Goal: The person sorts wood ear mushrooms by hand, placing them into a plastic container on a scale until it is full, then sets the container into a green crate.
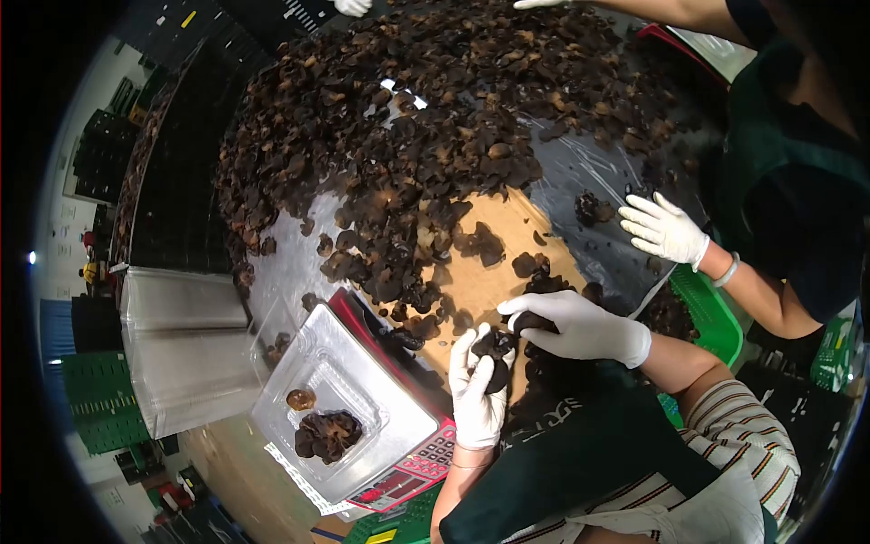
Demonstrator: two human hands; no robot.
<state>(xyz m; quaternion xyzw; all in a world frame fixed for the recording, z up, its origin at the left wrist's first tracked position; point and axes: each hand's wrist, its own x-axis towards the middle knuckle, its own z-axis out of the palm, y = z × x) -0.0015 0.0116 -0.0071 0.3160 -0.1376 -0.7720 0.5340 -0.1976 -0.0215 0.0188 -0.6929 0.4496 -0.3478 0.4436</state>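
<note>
Left hand and right hand, both gloved, pinch one dark mushroom between their fingertips at centre frame, above the table. Clear tray on scale, lower left, holds two pieces. Advised: a light grip, as the cap looks brittle

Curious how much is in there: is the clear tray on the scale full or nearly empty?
Nearly empty: the clear tray holds only a few mushroom pieces, with most of its floor bare.
</note>
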